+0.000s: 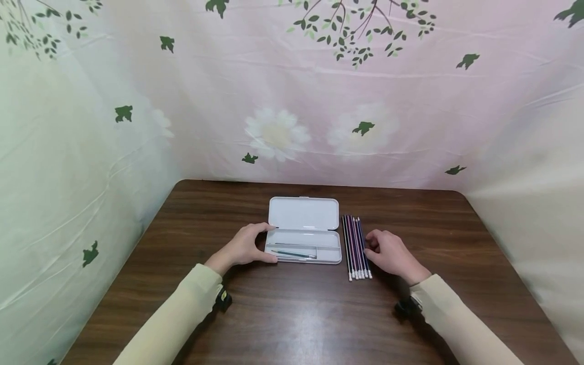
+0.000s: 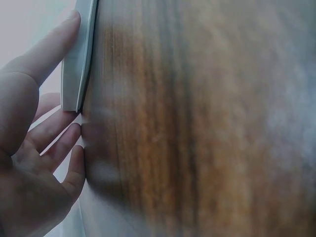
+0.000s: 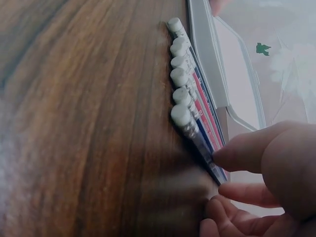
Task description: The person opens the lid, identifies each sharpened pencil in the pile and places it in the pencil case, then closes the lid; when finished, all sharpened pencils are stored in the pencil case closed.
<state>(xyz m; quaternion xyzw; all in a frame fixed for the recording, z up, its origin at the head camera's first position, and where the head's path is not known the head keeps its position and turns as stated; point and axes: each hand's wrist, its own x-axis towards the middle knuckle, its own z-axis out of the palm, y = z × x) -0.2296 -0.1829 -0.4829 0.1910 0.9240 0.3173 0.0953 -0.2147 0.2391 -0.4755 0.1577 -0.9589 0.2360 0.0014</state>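
An open white pencil case (image 1: 328, 255) lies with its lid (image 1: 303, 213) folded back. Inside it, a slim dark pencil (image 1: 292, 253) lies in the front compartment. My left hand (image 1: 246, 245) grips the case's left end, thumb along the front side and index finger at the back corner. The left wrist view shows the thumb against the case wall (image 2: 74, 84). Right of the case lies a row of several striped pencils (image 1: 355, 248), white erasers toward me. My right hand (image 1: 390, 253) pinches the outermost pencil (image 3: 200, 140) between thumb and index finger, its other fingers curled near the table.
The brown wood-grain table (image 1: 301, 314) extends around the case and pencils. A pale fabric backdrop (image 1: 319, 96) with flowers and green leaves hangs behind the table and along both sides. Dark bands with small devices (image 1: 223, 299) sit on both wrists.
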